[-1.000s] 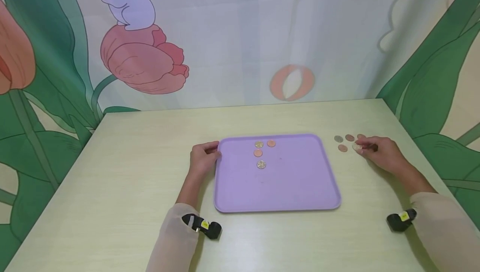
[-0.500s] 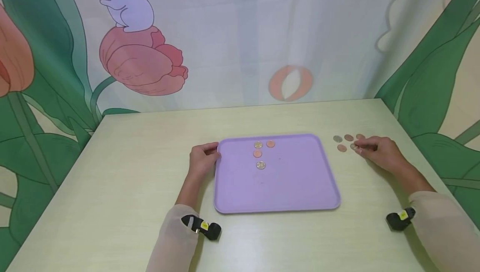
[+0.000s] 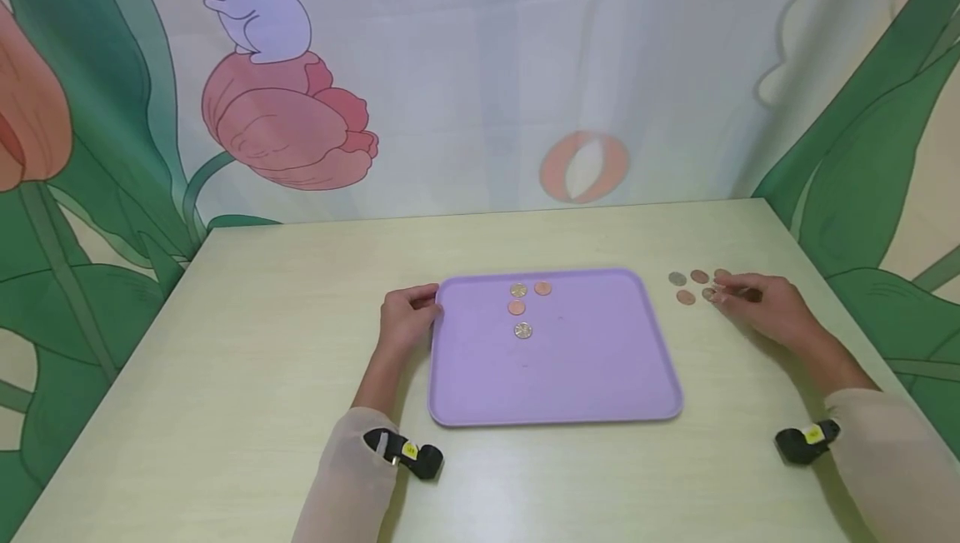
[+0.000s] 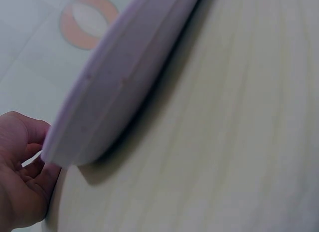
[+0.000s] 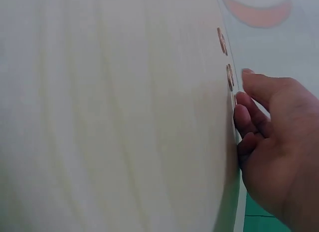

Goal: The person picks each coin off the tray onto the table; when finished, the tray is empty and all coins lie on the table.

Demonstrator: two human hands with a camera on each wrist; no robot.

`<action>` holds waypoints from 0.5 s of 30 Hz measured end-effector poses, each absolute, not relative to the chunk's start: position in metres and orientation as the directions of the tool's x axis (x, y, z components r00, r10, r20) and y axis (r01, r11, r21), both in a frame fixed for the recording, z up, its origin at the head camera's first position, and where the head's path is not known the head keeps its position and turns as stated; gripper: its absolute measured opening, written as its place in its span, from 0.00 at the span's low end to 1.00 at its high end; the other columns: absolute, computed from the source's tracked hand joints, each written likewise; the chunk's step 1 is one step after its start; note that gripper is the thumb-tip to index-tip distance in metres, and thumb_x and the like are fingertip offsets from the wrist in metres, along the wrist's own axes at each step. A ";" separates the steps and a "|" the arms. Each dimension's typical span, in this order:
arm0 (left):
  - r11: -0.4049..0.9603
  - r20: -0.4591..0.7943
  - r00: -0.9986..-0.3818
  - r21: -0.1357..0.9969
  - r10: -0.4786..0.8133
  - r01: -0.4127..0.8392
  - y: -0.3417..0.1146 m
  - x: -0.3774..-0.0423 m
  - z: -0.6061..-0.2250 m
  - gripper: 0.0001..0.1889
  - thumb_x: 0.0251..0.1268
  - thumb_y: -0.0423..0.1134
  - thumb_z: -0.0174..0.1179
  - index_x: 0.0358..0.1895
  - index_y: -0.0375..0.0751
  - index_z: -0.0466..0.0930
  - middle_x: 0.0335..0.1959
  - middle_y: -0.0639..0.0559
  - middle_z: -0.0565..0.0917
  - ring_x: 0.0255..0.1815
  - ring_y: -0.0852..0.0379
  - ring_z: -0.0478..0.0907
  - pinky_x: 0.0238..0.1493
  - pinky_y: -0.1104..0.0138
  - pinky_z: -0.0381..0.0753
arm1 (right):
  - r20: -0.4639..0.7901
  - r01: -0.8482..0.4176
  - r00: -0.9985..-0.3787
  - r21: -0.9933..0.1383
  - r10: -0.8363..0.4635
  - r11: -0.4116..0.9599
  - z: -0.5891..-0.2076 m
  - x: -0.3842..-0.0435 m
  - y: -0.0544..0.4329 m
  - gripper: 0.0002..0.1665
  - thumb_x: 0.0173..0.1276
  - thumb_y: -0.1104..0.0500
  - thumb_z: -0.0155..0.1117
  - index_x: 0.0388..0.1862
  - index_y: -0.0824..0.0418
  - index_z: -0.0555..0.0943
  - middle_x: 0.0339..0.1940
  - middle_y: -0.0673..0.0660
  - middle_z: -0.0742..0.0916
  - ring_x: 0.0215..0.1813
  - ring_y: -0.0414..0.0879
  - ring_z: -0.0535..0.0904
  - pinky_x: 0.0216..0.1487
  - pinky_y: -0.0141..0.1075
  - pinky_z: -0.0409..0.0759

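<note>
In the head view my left hand [image 3: 407, 316] grips the left rim of a purple tray [image 3: 600, 376], near its far corner. The left wrist view shows its fingers against the tray's side [image 4: 114, 87]. Gold and copper coins lie on the tray, a gold coin [image 3: 522, 330] nearest me. To its right, my right hand [image 3: 768, 307] is low over a loose group of coins, thumb and index finger pinching a small coin, mostly hidden by the fingertips. Beside them lie a silver coin [image 3: 677, 278], a copper coin [image 3: 686, 297] and others. In the right wrist view, copper coins [image 5: 222, 41] appear edge-on.
The pale wooden table [image 3: 285, 343] extends left of the tray and in front of it. Behind its far edge hangs a printed curtain [image 3: 465, 110] with flowers and a rabbit. Each sleeve carries a small black camera [image 3: 806, 443].
My right fingertips shift slightly at the same coins; the bright coin at them shows less than a second ago. The left hand and tray stay put.
</note>
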State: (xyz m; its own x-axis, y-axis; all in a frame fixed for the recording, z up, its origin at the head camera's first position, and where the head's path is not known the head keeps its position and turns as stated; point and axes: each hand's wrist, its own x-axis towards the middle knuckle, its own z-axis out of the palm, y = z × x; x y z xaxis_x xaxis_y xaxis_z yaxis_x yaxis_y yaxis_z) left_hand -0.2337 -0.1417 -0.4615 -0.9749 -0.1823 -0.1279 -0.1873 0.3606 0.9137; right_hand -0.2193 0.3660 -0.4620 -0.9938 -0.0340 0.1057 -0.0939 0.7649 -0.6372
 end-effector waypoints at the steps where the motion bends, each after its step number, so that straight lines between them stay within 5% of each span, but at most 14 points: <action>1: 0.361 -0.129 -0.975 0.913 -0.182 -0.188 -0.142 -0.234 -0.461 0.21 0.61 0.25 0.62 0.59 0.34 0.83 0.53 0.35 0.87 0.54 0.47 0.84 0.48 0.74 0.83 | 0.113 -0.091 -0.993 -0.657 -0.021 0.749 -0.462 -0.218 0.366 0.27 0.74 0.51 0.64 0.63 0.69 0.80 0.48 0.48 0.90 0.37 0.23 0.72 0.35 0.20 0.74; 3: 0.364 -0.132 -0.974 0.912 -0.182 -0.191 -0.142 -0.233 -0.461 0.21 0.61 0.25 0.62 0.59 0.34 0.83 0.53 0.35 0.87 0.54 0.47 0.84 0.49 0.74 0.83 | 0.131 -0.088 -0.991 -0.687 0.004 0.721 -0.461 -0.217 0.366 0.26 0.75 0.52 0.62 0.63 0.68 0.80 0.42 0.30 0.85 0.35 0.22 0.72 0.33 0.21 0.76; 6: 0.367 -0.137 -0.974 0.909 -0.182 -0.197 -0.141 -0.232 -0.460 0.21 0.61 0.26 0.62 0.59 0.34 0.84 0.53 0.36 0.87 0.55 0.48 0.83 0.49 0.73 0.83 | 0.157 -0.112 -0.988 -0.693 -0.002 0.712 -0.454 -0.216 0.362 0.23 0.76 0.53 0.61 0.60 0.69 0.81 0.35 0.19 0.76 0.33 0.24 0.73 0.30 0.24 0.76; 15: 0.368 -0.141 -0.972 0.907 -0.190 -0.203 -0.141 -0.232 -0.460 0.21 0.61 0.26 0.63 0.59 0.35 0.84 0.53 0.37 0.87 0.54 0.48 0.83 0.50 0.71 0.84 | 0.187 -0.234 -0.972 -0.675 -0.145 0.699 -0.421 -0.215 0.321 0.17 0.73 0.58 0.64 0.54 0.67 0.85 0.32 0.37 0.85 0.33 0.30 0.75 0.28 0.28 0.75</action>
State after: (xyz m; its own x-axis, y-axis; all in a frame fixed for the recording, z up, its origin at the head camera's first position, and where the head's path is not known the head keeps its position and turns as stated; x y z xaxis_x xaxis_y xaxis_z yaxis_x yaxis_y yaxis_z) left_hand -0.2325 -0.1413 -0.4599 -0.9717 -0.1895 -0.1409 -0.2034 0.3685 0.9071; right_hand -0.2154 0.3207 -0.4209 -0.9716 -0.1450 0.1870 -0.2343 0.6995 -0.6752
